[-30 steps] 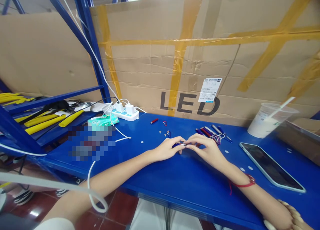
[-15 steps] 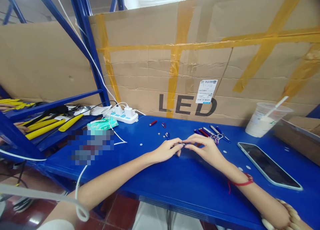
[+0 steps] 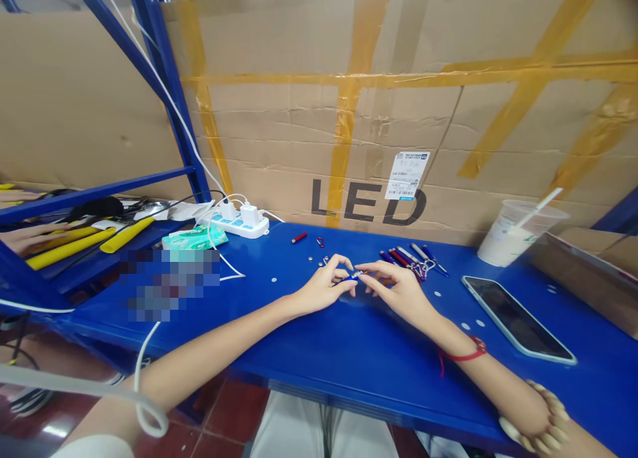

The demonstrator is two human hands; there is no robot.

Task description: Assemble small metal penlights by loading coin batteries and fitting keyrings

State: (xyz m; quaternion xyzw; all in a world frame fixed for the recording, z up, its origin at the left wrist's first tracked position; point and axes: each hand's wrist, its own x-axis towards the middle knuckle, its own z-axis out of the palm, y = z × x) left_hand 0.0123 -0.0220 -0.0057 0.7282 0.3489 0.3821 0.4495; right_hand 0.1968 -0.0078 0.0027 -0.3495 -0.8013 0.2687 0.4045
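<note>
Over the blue table, my left hand (image 3: 326, 285) is closed around a small blue metal tube (image 3: 351, 278) with a silvery end, probably a mini flashlight body. My right hand (image 3: 396, 288) meets it from the other side, fingers pinched at the silvery end. Fingers partly cover the tube. Just beyond my left hand lie several small silvery discs (image 3: 310, 259) like button cells, and a small red carabiner clip (image 3: 319, 242). Farther back rests a red tube (image 3: 299, 238). Beyond my right hand is a cluster of coloured metal tubes (image 3: 403, 256) with carabiner clips.
A phone (image 3: 518, 320) and a plastic cup with a straw (image 3: 516, 235) are at the right. At the left are a tissue pack (image 3: 194, 238), a white power strip (image 3: 242, 224) and cables. A large cardboard box (image 3: 279, 132) walls the back. Another person's hand (image 3: 34, 238) shows far left.
My hands have turned the small piece, so its blue body and silvery end now show between my fingers. My left fingers are more curled. The whole view has shifted slightly.
</note>
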